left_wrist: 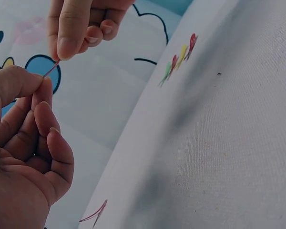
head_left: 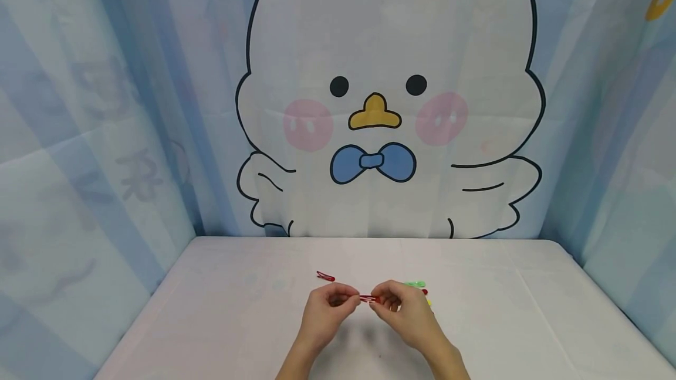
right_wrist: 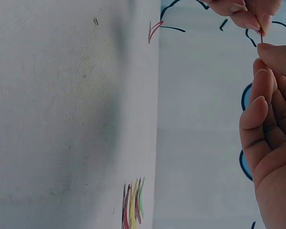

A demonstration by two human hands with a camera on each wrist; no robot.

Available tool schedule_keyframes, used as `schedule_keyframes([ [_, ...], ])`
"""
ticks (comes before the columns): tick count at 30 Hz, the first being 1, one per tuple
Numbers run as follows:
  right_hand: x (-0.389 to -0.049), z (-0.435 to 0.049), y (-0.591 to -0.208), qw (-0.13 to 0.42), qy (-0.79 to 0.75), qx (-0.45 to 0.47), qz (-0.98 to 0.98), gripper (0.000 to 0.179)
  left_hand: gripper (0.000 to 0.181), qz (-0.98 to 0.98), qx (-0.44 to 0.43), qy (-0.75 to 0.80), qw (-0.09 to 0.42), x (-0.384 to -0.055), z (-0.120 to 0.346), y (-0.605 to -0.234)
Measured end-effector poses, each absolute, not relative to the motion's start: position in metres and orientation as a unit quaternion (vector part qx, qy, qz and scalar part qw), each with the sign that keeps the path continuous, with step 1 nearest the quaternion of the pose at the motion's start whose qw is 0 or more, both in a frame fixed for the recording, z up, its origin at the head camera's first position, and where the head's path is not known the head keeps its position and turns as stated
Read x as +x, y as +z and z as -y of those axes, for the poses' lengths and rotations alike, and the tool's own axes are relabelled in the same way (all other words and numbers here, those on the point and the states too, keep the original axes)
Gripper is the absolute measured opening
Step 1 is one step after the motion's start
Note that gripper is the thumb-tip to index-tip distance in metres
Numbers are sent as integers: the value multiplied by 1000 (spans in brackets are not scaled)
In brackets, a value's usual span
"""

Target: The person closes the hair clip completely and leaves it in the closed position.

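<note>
Above the table, my left hand [head_left: 324, 314] and my right hand [head_left: 411, 314] pinch opposite ends of a thin red hair clip [head_left: 368, 298] between thumb and forefinger. Only a short stretch of that hair clip [left_wrist: 51, 69] shows between the fingertips in the left wrist view. Beyond the left hand lies another red hair clip [head_left: 325, 276], its prongs spread apart. Past the right hand a row of hair clips, including a green one [head_left: 416, 284], a yellow one [left_wrist: 182, 55] and red ones, lies on the table, partly hidden by that hand in the head view.
A pale cloth covers the table [head_left: 211, 321]. Behind it hangs a curtain [head_left: 391, 204] with a cartoon bird in a blue bow tie, and more curtain closes off both sides. A few tiny dark specks dot the cloth.
</note>
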State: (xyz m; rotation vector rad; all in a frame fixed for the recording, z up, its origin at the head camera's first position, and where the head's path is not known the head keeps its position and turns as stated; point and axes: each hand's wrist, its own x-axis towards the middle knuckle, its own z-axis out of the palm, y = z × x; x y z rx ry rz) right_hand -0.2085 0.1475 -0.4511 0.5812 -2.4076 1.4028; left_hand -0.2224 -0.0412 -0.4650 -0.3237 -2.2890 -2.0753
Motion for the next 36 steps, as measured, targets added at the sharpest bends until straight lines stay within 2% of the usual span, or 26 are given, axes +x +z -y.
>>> schedule_keyframes([
  [18, -208, -149, -452, 145, 494, 198, 834, 15, 17, 750, -137, -647, 11, -225, 45, -468],
  [36, -211, -154, -455, 119, 478, 174, 853, 16, 17, 777, -140, -612, 52, -229, 58, -465],
])
